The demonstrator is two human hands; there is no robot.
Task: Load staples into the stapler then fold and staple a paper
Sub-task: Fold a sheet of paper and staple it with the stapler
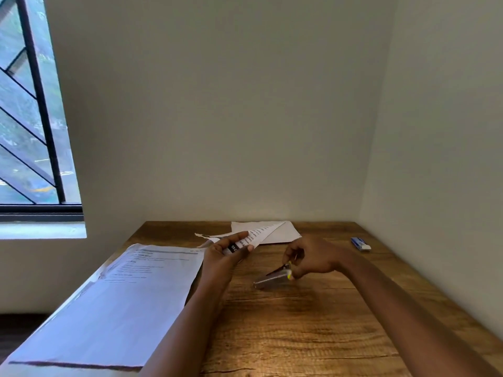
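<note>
My left hand (221,254) pinches a folded printed paper (261,232) between thumb and fingers, lifted a little above the wooden table (299,327). My right hand (310,258) grips the rear of a small metal stapler (272,278), whose silver body points left and down toward the tabletop. The stapler's top looks slightly raised, with a dark strip showing. The two hands are a short gap apart, the stapler's nose below and to the right of the paper.
A stack of printed sheets (122,300) covers the table's left side and overhangs its edge. Another white sheet (283,232) lies at the back. A small blue and white box (360,244) sits at the right, near the wall. A window is on the left.
</note>
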